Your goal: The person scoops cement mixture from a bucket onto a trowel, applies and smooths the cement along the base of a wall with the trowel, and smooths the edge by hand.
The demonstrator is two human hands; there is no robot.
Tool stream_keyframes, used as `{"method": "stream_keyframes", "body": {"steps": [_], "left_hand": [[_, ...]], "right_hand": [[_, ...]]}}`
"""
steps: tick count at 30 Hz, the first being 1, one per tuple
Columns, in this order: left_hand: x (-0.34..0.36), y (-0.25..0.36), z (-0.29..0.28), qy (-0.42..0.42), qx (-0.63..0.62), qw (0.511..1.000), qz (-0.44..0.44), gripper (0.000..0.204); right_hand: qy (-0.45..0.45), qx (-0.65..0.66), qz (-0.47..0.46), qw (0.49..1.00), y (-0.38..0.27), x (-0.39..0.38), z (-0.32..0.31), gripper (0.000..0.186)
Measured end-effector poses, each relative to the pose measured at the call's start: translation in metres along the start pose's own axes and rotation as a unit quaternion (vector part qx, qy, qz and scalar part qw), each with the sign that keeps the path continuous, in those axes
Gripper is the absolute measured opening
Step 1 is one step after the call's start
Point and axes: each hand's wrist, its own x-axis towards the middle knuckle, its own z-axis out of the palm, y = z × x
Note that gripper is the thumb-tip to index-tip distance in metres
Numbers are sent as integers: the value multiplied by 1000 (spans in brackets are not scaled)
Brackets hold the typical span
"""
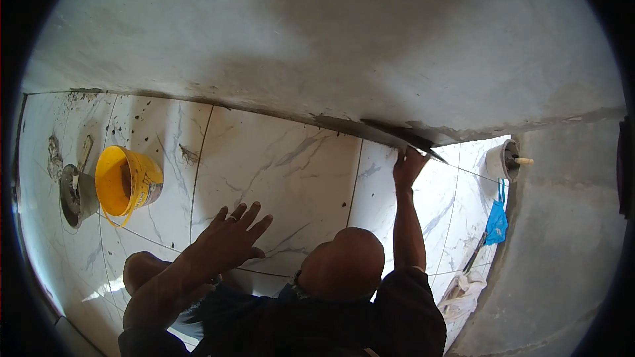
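My right hand (410,164) is closed at the foot of the grey plastered wall (317,39), holding a flat plastering trowel (415,140). The dark blade lies along the joint between wall and floor, its far end pointing left; its handle is hidden by my fingers. A damp, darker strip of mortar (331,121) runs along that joint. Over the white marbled floor tiles (271,165), my left hand (228,238) hangs with fingers spread and nothing in it, near my left knee. My other bent knee (344,264) shows between my arms.
At left stand a yellow bucket (147,178) and a grey mortar-stained pail (84,203). Crumbs of mortar litter the tiles there. Against the right wall (562,225) are another pail (495,160) with a wooden handle sticking out, a blue bag (496,223) and a whitish plastic bag (464,296).
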Motion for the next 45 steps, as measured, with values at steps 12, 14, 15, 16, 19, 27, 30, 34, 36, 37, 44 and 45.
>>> {"method": "stream_keyframes", "body": {"steps": [12, 14, 15, 16, 19, 27, 30, 34, 36, 37, 44, 45], "left_hand": [[1, 2, 1, 13, 10, 1000, 24, 72], [-1, 0, 4, 5, 7, 1000, 14, 72], [-2, -1, 6, 4, 10, 1000, 14, 73], [-3, -1, 7, 4, 12, 1000, 16, 73], [-2, 2, 1, 5, 13, 1000, 22, 73], [-10, 3, 3, 9, 13, 999, 31, 73], [-2, 3, -3, 20, 18, 999, 40, 73], [-8, 4, -3, 13, 20, 999, 24, 73], [-1, 8, -4, 17, 20, 999, 43, 73], [-4, 7, -2, 9, 18, 999, 36, 73], [-11, 5, 2, 0, 8, 1000, 19, 73], [-10, 6, 3, 1, 9, 1000, 26, 73]], "right_hand": [[-31, 31, -57, 997, -60, -26, 59, 33], [-156, -8, 9, 988, -81, -16, 69, 29], [-155, -6, 7, 988, -86, -13, 69, 29], [-143, -15, 21, 989, -89, -11, 71, 29], [-105, -44, 26, 993, -81, -8, 65, 30], [113, 147, -6, 983, -96, 5, -13, 20], [76, 82, -73, 991, -87, -3, -1, 23], [-23, 72, -94, 993, -111, -20, 37, 27], [-109, 78, -27, 991, -77, -17, 75, 37], [-112, 85, -29, 990, -87, -14, 79, 37], [1, 6, -120, 993, -118, 0, 71, 47], [27, -3, -130, 991, -116, 1, 70, 48]]}}
